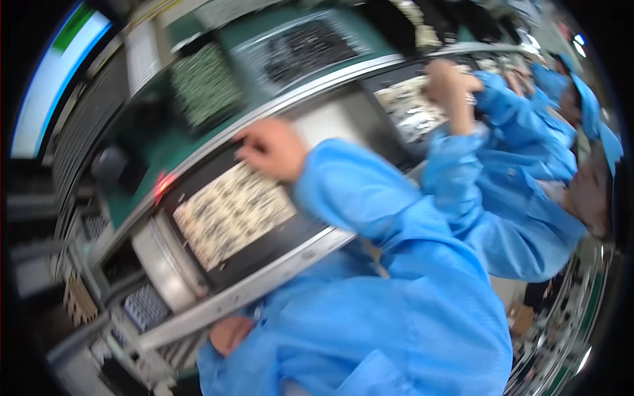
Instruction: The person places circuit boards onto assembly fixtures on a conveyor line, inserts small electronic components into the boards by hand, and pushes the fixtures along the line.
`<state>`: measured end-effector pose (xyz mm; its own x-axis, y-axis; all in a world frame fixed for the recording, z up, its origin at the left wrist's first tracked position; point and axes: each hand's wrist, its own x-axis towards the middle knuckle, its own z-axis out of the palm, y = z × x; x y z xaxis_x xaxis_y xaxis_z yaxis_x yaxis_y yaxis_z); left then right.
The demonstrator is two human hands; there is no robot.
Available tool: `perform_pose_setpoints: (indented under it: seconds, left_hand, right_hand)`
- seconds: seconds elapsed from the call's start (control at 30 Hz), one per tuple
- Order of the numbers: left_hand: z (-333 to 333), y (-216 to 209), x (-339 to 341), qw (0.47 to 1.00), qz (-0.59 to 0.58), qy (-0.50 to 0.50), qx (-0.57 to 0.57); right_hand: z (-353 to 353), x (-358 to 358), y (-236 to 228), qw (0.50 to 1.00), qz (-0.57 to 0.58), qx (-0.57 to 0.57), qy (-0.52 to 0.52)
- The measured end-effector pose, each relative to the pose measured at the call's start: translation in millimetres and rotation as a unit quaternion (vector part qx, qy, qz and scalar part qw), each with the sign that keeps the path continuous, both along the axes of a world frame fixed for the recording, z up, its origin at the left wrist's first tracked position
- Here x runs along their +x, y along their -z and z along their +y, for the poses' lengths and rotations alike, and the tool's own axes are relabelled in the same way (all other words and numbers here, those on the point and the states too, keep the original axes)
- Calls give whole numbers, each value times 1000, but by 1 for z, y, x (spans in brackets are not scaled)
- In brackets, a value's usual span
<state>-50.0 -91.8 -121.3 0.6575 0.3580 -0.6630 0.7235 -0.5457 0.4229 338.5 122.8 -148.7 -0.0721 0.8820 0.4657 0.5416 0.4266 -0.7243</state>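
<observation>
My right hand reaches over the top edge of a cream circuit-board panel with dark patches. Its fingers curl in toward the thumb; blur hides anything between them. The panel lies in a black carrier on a conveyor line. Closer to my body, my left hand is low beside the near metal rail, away from the panel. Its fingers are mostly hidden and blurred.
A bin of small green parts and a clear tray of black parts stand beyond the far rail. A red light glows near the panel. On the right, a co-worker's hand is over another board. A lit screen stands left.
</observation>
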Motion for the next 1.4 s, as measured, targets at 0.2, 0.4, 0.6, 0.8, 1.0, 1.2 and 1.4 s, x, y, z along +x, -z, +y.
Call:
perform_pose_setpoints:
  seconds: [0.2,0.4,0.6,0.8,1.0,1.2,1.4]
  left_hand:
    - [-114,172,-28,829,-358,-422,74]
    - [-97,202,17,822,-377,-428,13]
    - [-22,225,44,814,-384,-434,-43]
    - [72,217,61,823,-387,-409,-83]
    - [84,215,62,843,-376,-372,-98]
    - [62,166,55,864,-339,-363,-85]
    - [-18,98,6,830,-261,-491,-50]
  right_hand:
    - [-3,-15,-30,999,-17,-12,29]
    - [8,-12,-17,998,21,5,51]
    - [-16,-9,-39,999,-4,41,7]
    - [-16,5,-45,999,-33,36,23]
    - [-18,4,-51,996,-13,87,29]
    - [-17,-6,-37,993,75,70,65]
    - [-10,-10,-31,977,205,33,55]
